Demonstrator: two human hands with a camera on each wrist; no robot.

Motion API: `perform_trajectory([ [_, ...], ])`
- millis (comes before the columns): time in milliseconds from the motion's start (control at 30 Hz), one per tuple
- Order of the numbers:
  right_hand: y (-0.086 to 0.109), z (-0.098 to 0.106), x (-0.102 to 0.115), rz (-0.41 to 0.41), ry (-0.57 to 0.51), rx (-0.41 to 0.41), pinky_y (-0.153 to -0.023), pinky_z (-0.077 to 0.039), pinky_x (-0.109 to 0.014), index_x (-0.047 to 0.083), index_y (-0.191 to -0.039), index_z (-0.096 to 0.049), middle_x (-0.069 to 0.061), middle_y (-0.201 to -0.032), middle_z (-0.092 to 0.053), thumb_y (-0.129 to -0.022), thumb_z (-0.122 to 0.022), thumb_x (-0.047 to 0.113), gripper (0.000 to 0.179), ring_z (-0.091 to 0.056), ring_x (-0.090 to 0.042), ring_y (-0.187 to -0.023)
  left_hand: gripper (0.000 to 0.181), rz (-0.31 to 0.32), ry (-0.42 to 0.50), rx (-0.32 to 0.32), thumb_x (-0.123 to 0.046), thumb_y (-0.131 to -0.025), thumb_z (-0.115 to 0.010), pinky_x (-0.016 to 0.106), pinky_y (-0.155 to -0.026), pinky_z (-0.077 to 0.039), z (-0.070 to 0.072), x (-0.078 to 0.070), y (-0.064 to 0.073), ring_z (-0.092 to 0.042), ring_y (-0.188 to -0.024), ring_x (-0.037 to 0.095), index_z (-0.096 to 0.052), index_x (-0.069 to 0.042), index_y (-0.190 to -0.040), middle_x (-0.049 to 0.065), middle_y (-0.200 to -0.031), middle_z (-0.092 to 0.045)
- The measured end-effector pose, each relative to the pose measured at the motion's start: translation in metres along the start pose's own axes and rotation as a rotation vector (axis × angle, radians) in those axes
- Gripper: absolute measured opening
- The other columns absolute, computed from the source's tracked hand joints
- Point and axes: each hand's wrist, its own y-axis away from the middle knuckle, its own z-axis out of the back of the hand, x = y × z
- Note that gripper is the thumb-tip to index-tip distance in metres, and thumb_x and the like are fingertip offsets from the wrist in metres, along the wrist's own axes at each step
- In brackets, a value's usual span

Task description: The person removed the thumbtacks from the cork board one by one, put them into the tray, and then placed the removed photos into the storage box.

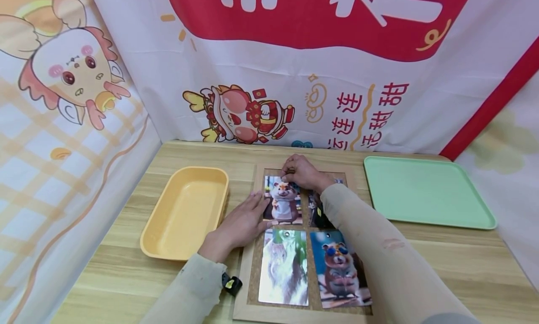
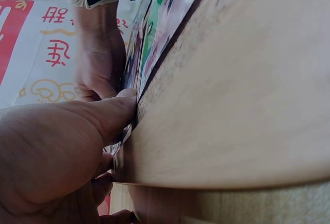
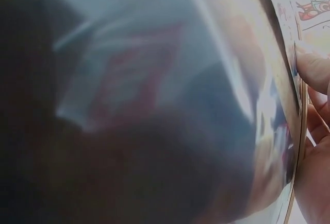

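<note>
Right sleeve [image 1: 387, 249]; right grip [image 1: 304, 172] at photo [image 1: 284, 205] top; backdrop [image 1: 311, 64] reads "甜甜".

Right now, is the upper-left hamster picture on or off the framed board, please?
On: the picture overlies the framed board, with the left hand touching its edge.

a gap lies between yellow tray [image 1: 185, 212] and board [image 1: 273, 313] — the left hand [image 1: 244, 225] bars its near end.

High downward head view, close wrist views
</note>
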Motion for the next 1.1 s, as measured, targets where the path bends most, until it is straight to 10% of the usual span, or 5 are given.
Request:
perform_trajectory([
  [1100,-0.0014,0.0013,-0.0017,0.017,-0.005,0.023,-0.106,-0.041,-0.046,0.01,-0.095,-0.081,-0.008,-0.116,-0.061,-0.098,-0.076,0.011,0.006,-0.05,-0.025,-0.114,0.071,-0.014,0.001,-0.011,-0.047,-0.109,-0.054,0.051,-0.132,-0.022,-0.0011,0.0012,-0.0001,-0.013,-0.164,0.034,-0.033,-0.011,-0.166,0.014,-0.177,-0.015],
])
